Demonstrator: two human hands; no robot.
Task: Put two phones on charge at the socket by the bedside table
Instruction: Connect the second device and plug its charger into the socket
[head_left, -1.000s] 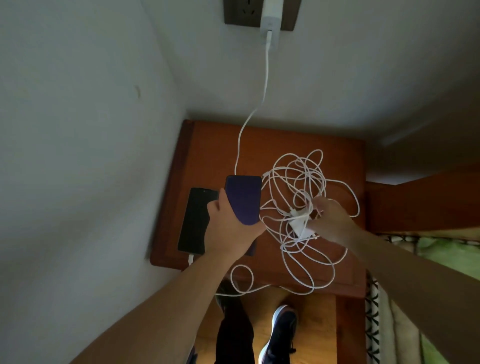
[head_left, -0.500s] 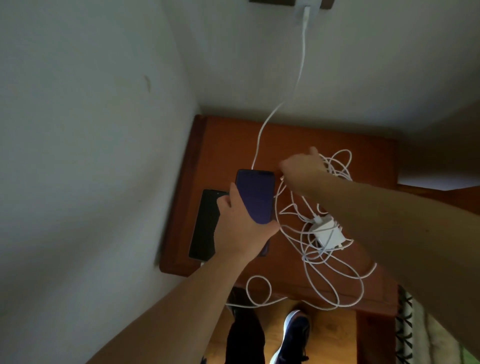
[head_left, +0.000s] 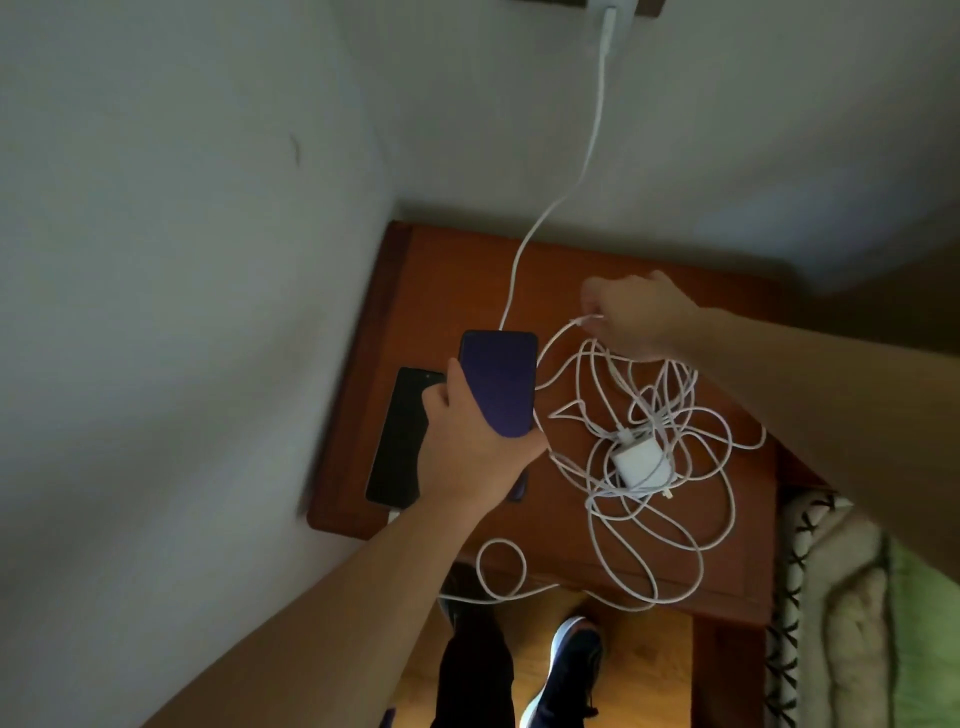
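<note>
Hands work over a reddish-brown wooden desk (head_left: 571, 270) that stands in the corner of two pale walls. The left hand (head_left: 467, 457) grips a dark purple phone (head_left: 498, 384) from below, thumb on its left edge, above the 9 o'clock side of the desk. A thin white charging cable (head_left: 601, 104) runs from the top edge of this phone up to a white plug (head_left: 613, 10) in the dark wall socket (head_left: 652, 2) at 12 o'clock. A flat black phone (head_left: 400, 441) lies on the desk at 9 o'clock of the purple one, partly under the left hand.

The right hand (head_left: 634, 317), at 1 o'clock of the purple phone, has curled fingers and pinches the end of a second white cable (head_left: 576, 322). Its connector is blurred and seems to point toward the purple phone. This cable lies in a loose tangle on the 3 o'clock half of the desk, around a white square charger block (head_left: 639, 462). Some loops hang over the front edge at 6 o'clock. A dark shoe (head_left: 566, 665) stands on the wooden floor (head_left: 639, 675) below, and green bedding (head_left: 924, 623) is at 4 o'clock.
</note>
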